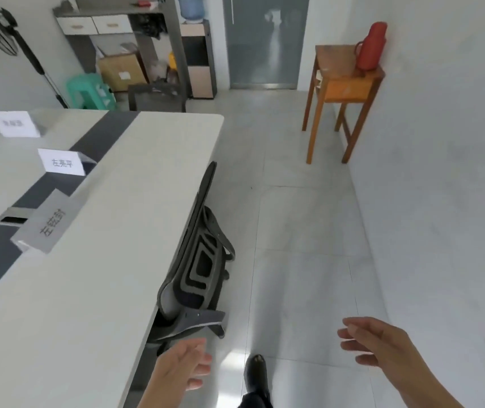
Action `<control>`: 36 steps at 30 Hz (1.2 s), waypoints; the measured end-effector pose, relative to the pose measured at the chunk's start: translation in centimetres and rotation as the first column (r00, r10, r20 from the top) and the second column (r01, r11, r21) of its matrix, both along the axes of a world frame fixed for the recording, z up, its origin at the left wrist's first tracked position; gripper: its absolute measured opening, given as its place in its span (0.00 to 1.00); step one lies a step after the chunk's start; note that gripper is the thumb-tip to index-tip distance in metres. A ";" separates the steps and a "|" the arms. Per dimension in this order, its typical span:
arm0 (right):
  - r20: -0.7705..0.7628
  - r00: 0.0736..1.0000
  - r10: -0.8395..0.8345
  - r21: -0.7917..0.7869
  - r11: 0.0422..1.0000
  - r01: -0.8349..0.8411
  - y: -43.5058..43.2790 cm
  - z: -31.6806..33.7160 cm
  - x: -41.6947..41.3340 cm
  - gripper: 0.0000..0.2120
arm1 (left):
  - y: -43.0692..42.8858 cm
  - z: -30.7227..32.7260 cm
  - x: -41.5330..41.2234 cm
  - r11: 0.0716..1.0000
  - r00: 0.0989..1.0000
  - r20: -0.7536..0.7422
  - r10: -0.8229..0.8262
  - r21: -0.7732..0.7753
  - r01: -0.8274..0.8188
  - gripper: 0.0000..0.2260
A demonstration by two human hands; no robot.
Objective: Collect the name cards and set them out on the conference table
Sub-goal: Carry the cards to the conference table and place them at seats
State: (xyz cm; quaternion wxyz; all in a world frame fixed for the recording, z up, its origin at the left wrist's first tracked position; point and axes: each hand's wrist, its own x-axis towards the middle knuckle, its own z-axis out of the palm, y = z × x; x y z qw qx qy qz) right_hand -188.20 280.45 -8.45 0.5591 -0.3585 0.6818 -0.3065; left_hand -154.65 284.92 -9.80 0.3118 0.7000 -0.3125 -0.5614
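Beside the bench's (103, 290) long near edge, the left hand (187, 366) and the right hand (373, 346) are hanging loosely spread with fingers relaxed, and neither is holding anything. Three cards are standing along the bench's dark centre strip: the nearest name card (48, 223) is sitting askew, the middle name card (61, 162) is facing this way, and the far name card (14, 123) is standing toward the bench's far end. The person is probably walking along the bench to fetch or straighten cards; doing that well is calling for skirting the chair (197, 260) tucked under the bench edge and squaring the nearest card with the others. Lettering on the far card is blurring out, the bench's other side is running off the frame, and any uncollected cards are lying out of sight.
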 end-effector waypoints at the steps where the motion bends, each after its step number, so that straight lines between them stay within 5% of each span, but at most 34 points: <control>1: -0.002 1.000 -0.023 -0.001 1.000 0.023 -2.2 0.4 -0.2 0.06 | -3.2 0.3 -0.2 1.000 1.000 -0.006 -0.022 -0.003 0.022 0.08; 11: 0.010 0.983 -0.183 -0.065 0.981 0.183 -21.3 3.4 -2.8 0.07 | -31.9 4.8 -4.4 0.947 0.956 -0.011 -0.294 -0.140 0.290 0.07; 20: -0.004 0.978 -0.209 -0.067 0.976 0.208 -44.5 0.9 -9.0 0.07 | -53.2 1.8 -8.2 0.983 0.983 -0.030 -0.183 -0.039 0.182 0.07; 28: 0.001 0.999 0.034 -0.123 0.992 -0.034 -68.9 4.7 -8.6 0.07 | -70.7 4.5 -9.7 0.982 0.998 0.006 -0.057 -0.180 0.057 0.06; 36: -0.028 0.993 0.111 -0.104 0.988 -0.114 -89.7 2.8 -4.4 0.06 | -88.3 1.4 -6.1 0.995 0.999 0.033 0.001 -0.103 0.002 0.08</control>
